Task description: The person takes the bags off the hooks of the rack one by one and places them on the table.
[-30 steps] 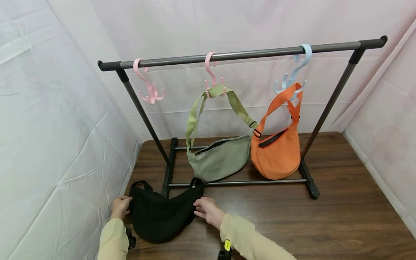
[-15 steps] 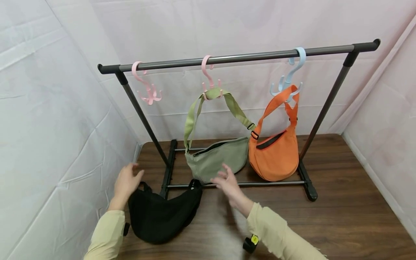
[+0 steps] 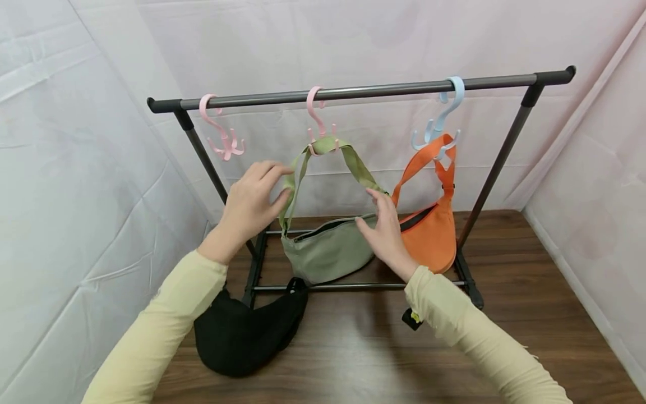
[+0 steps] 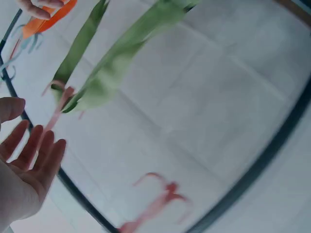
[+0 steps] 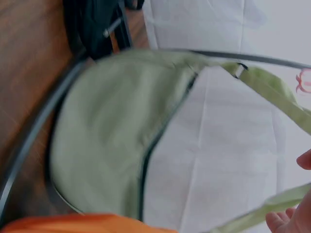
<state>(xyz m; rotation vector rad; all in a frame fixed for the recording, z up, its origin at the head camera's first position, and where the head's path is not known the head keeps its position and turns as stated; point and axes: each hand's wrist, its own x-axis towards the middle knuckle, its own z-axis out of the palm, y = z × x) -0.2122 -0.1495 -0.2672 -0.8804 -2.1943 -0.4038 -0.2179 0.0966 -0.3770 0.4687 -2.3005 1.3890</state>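
Observation:
A green crossbody bag (image 3: 330, 252) hangs by its webbing strap (image 3: 357, 165) from the middle pink hook hanger (image 3: 317, 115). My left hand (image 3: 252, 199) is at the strap's left side, fingers apart; the left wrist view shows them extended around nothing. My right hand (image 3: 387, 235) is by the strap's right side, in front of the bag's right end, with fingers loosely bent. In the right wrist view, its fingertips (image 5: 274, 221) are near the strap; contact cannot be told. A black bag (image 3: 247, 336) lies on the wooden tabletop at the front left.
An orange bag (image 3: 429, 241) hangs from a blue hook hanger (image 3: 446, 118) on the right, close beside the green one. Another pink hook hanger (image 3: 222, 129) is on the left. The black rack's top bar (image 3: 373, 91) spans above; white cloth walls (image 3: 116, 185) surround it.
Both hands have left the black bag and moved up to the green bag, the left to its strap's left side, the right to its right side. The black bag stays on the table.

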